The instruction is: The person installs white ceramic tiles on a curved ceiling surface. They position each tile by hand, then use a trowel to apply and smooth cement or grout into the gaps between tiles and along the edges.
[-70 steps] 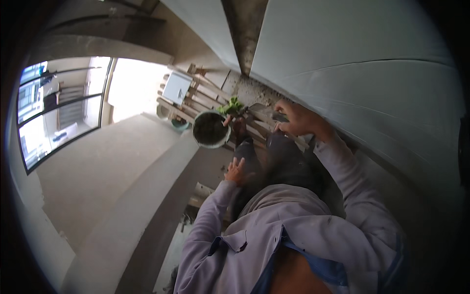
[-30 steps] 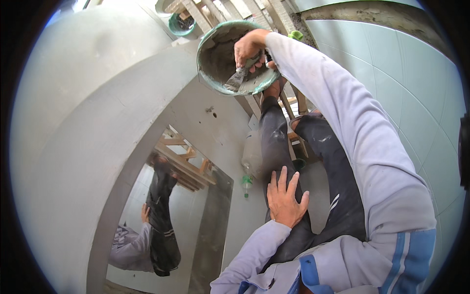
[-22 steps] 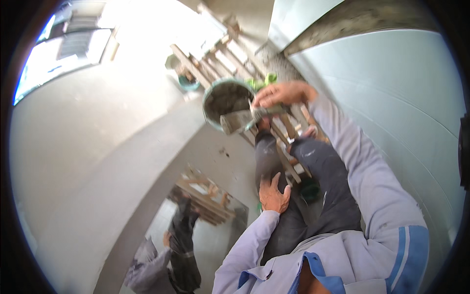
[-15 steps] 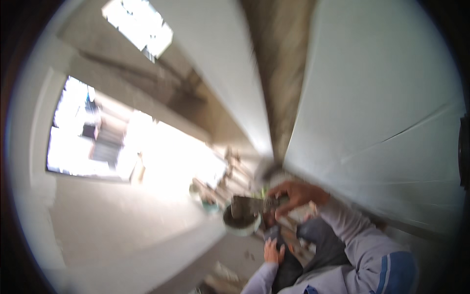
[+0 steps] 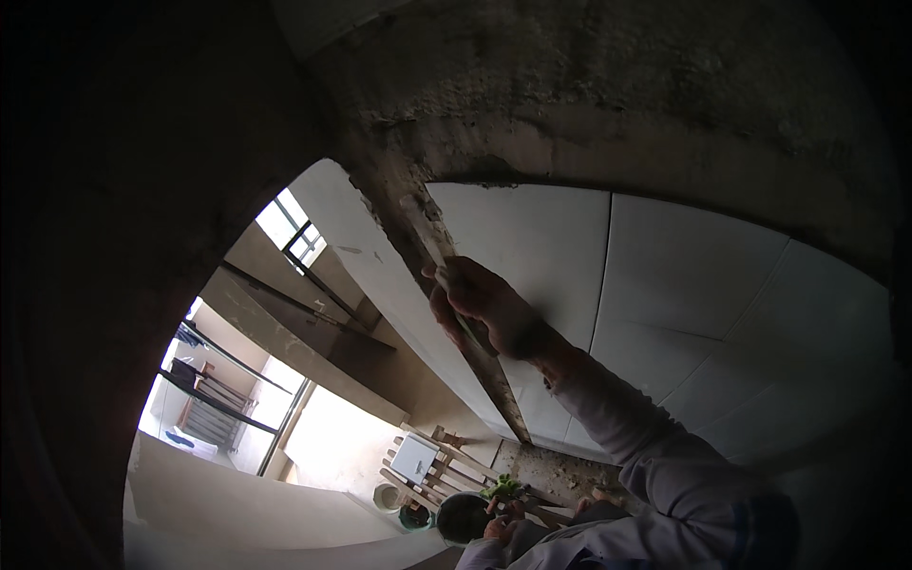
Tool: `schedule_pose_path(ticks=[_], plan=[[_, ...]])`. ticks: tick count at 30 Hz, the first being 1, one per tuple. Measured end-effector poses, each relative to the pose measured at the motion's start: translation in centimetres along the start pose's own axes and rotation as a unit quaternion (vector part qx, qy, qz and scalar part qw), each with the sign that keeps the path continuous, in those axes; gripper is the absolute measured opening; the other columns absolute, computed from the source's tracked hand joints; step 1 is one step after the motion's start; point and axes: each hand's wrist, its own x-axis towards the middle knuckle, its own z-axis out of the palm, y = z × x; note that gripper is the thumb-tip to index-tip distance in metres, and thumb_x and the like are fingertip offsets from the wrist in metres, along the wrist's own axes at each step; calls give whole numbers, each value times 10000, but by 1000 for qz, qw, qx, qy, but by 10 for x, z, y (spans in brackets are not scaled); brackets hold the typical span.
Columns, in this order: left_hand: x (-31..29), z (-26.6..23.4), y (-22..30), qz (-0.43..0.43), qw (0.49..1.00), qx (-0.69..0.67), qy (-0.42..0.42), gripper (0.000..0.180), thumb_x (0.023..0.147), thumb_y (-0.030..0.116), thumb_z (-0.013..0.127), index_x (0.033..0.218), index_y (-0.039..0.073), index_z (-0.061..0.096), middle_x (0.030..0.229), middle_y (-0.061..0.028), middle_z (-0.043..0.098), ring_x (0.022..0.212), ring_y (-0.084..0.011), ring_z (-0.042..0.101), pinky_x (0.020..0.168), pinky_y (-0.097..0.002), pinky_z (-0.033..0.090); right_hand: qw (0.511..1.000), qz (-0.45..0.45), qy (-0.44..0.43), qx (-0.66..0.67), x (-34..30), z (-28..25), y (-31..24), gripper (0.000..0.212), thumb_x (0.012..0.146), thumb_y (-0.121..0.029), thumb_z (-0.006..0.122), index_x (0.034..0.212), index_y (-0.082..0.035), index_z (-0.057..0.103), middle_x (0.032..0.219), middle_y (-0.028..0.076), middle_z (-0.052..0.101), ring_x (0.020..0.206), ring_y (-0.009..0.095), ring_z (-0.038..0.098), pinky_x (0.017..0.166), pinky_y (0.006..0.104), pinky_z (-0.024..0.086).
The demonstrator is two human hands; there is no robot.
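A: Since half a second ago the right hand [image 5: 489, 309] has gone up from beside the bowl to the wall; it now sits just above the centre of the view, around 12 o'clock, where before it was low at about 5 o'clock.

B: And what is it holding?

A: Its fingers are closed round a trowel [image 5: 439, 261] (only the narrow pale blade shows clearly), which points up toward 11 o'clock and lies against the rough mortar strip [image 5: 446, 247] running between two white tiled faces.

B: Which faces?

A: A narrow white panel [image 5: 380, 285] on the 9 o'clock side of the strip, and the large white tiles [image 5: 703, 285] spreading out toward 3 o'clock. Bare grey wall [image 5: 617, 85] fills the top, at 12 o'clock.

B: The left hand?

A: Low down at 6 o'clock, the left hand [image 5: 501, 527] is at the rim of a dark round bowl [image 5: 461, 516]; it looks closed on the rim, but it is small and dim there, so I cannot tell for sure.

B: Anything else near it?

A: Wooden slats [image 5: 418, 456] and something green [image 5: 503, 487] just above the bowl, and a bright window [image 5: 294, 233] out at 10 o'clock.
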Motion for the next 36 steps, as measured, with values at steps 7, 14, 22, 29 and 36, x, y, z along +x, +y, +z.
schedule_pose_path(ticks=[7, 14, 22, 29, 36], plan=[[3, -40, -24, 28, 995, -13, -90, 574, 771, 492, 642, 1182, 93, 613, 1140, -168, 627, 1087, -324, 581, 936, -403, 452, 983, 9, 136, 123, 21, 24, 19, 515, 968, -412, 431, 1296, -24, 353, 852, 64, 521, 618, 142, 494, 570, 306, 449], [19, -103, -67, 57, 992, -44, -102, 571, 774, 480, 637, 1182, 82, 609, 1141, -181, 622, 1076, -327, 584, 926, -407, 457, 939, 2, 283, 196, 24, 59, 17, 421, 963, -368, 451, 1222, -44, 382, 845, 35, 474, 664, 140, 473, 589, 315, 435], [60, -138, -103, 179, 974, -89, -106, 567, 777, 466, 632, 1181, 69, 606, 1141, -197, 615, 1065, -329, 588, 915, -413, 462, 894, 10, 282, 347, 20, 109, -15, 207, 979, -287, 403, 1046, -101, 466, 860, 49, 501, 679, 162, 499, 578, 357, 468], [61, -162, 13, 185, 982, -1, -42, 526, 835, 382, 627, 1230, 40, 563, 1145, -254, 601, 1078, -314, 592, 916, -384, 470, 900, -33, 346, 263, 39, 87, -17, 239, 988, -278, 385, 973, -62, 485, 807, 55, 501, 647, 170, 507, 561, 362, 470], [48, -183, 111, 407, 913, -7, 26, 653, 765, 298, 717, 1303, 24, 469, 1253, -240, 512, 1155, -391, 504, 962, -432, 428, 855, 35, 378, 353, 50, 108, -36, 218, 988, -264, 377, 984, -66, 468, 839, 47, 498, 715, 156, 493, 580, 326, 436]])
